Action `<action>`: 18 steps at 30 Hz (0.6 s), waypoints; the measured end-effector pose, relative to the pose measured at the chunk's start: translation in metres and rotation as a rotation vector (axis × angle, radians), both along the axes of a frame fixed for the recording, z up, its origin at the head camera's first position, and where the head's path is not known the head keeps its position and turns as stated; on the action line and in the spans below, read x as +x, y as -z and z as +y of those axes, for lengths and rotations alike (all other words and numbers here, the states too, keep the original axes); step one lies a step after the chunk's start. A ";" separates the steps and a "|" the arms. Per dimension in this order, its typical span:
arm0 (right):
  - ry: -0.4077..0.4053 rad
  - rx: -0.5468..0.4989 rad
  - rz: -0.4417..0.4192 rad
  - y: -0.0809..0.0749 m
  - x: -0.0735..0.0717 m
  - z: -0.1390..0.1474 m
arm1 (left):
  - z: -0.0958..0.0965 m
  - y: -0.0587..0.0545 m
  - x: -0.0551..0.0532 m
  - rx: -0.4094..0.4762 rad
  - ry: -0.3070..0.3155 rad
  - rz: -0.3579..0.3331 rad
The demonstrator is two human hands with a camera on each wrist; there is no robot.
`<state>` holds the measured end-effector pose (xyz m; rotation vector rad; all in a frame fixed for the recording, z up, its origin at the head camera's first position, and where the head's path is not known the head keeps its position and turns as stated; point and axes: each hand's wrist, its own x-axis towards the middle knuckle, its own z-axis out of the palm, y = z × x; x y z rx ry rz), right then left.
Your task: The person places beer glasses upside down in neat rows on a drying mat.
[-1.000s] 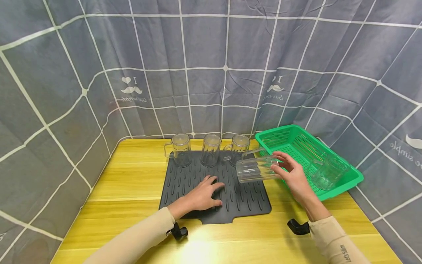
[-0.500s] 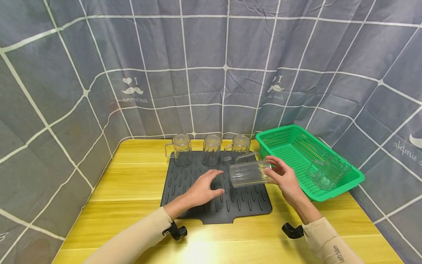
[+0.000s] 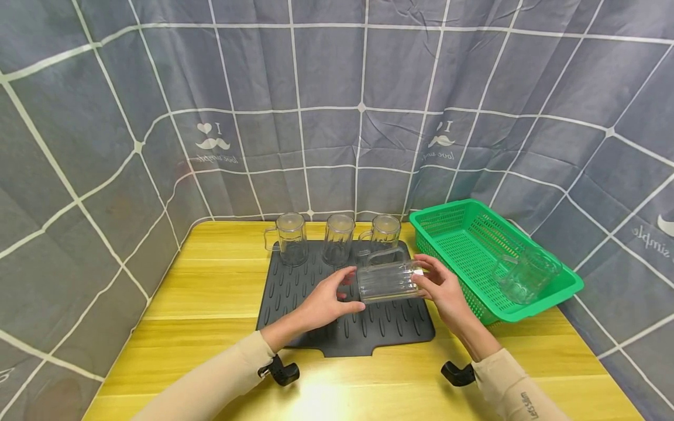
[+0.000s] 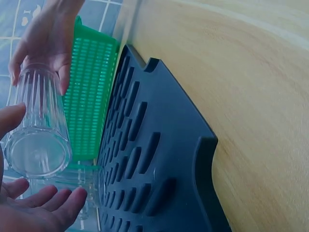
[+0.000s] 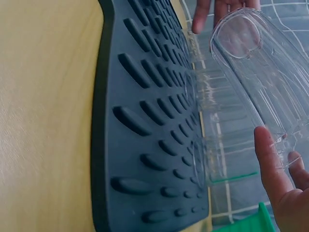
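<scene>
My right hand [image 3: 444, 295] grips a clear glass mug [image 3: 388, 284] by its rim end, thumb in front and fingers behind. The mug lies sideways above the black ridged mat [image 3: 347, 327], its handle toward the back and its round base facing left. At that base my left hand [image 3: 327, 301] is spread, thumb and fingers apart on either side. In the left wrist view the mug's base [image 4: 37, 152] shows between the left thumb [image 4: 10, 118] and the fingers [image 4: 53, 200], which are not closed round it.
Three glass mugs stand in a row along the mat's back edge: a left one [image 3: 292, 242], a middle one [image 3: 338, 241] and a right one [image 3: 386, 231]. A green basket [image 3: 442, 231] at the right holds another glass mug [image 3: 528, 278]. Grey curtain [image 3: 326, 140] surrounds the wooden table [image 3: 210, 280].
The right hand has carried the mug left and slightly toward the person. The left hand has lifted from over the mat and turned, its thumb and fingers now spread at the mug's base.
</scene>
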<state>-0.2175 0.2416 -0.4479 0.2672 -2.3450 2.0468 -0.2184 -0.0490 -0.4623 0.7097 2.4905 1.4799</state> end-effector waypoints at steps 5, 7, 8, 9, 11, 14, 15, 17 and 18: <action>-0.012 0.005 -0.009 0.002 0.002 -0.007 | 0.001 -0.002 0.002 0.031 -0.016 -0.010; -0.014 0.002 -0.010 0.003 0.002 -0.009 | 0.001 -0.003 0.004 0.035 -0.029 -0.013; -0.015 -0.005 -0.011 0.003 0.002 -0.010 | 0.001 -0.003 0.004 0.039 -0.033 -0.013; -0.016 -0.010 -0.011 0.003 0.002 -0.010 | 0.000 -0.004 0.004 0.044 -0.036 -0.013; -0.021 -0.027 -0.013 0.004 0.002 -0.011 | 0.000 -0.004 0.005 0.053 -0.041 -0.022; -0.033 -0.064 -0.027 0.006 0.002 -0.012 | -0.001 -0.004 0.006 0.075 -0.045 -0.043; -0.038 -0.076 -0.032 0.007 0.002 -0.012 | -0.001 -0.004 0.006 0.087 -0.046 -0.051; -0.052 -0.097 -0.045 0.008 0.003 -0.013 | -0.001 -0.004 0.007 0.115 -0.050 -0.063; -0.059 -0.106 -0.054 0.009 0.003 -0.012 | -0.001 -0.004 0.007 0.129 -0.052 -0.064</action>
